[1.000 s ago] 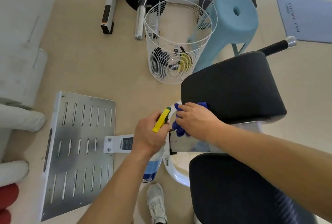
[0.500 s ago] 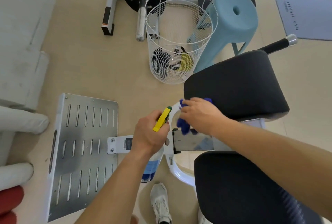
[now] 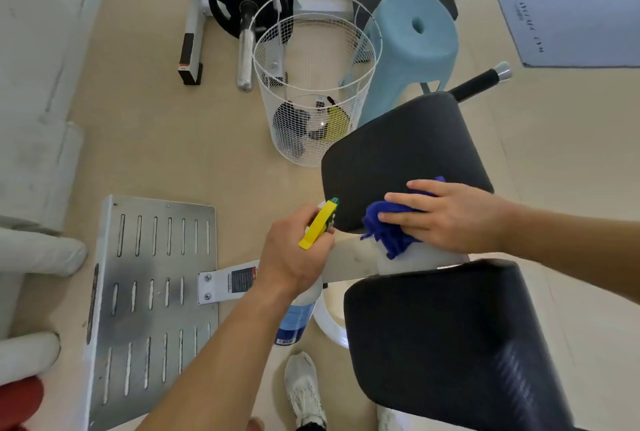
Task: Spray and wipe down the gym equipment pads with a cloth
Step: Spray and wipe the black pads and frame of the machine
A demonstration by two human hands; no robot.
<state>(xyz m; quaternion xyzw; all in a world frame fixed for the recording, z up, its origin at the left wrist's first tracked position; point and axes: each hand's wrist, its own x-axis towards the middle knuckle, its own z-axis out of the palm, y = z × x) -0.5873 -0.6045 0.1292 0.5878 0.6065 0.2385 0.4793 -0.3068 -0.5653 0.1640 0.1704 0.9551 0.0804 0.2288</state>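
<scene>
On pad | right hand flat-presses cloth | left hand grips upright bottle, nozzle padward

Blue cloth bunched on upper black pad's edge.

Nothing actually readable here tbh. Lettering on the blue mat, the dark sticker on the white bar and the spray bottle label are too blurry.

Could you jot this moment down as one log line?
stage: wipe | right hand presses blue cloth on upper black pad | left hand grips spray bottle
</scene>
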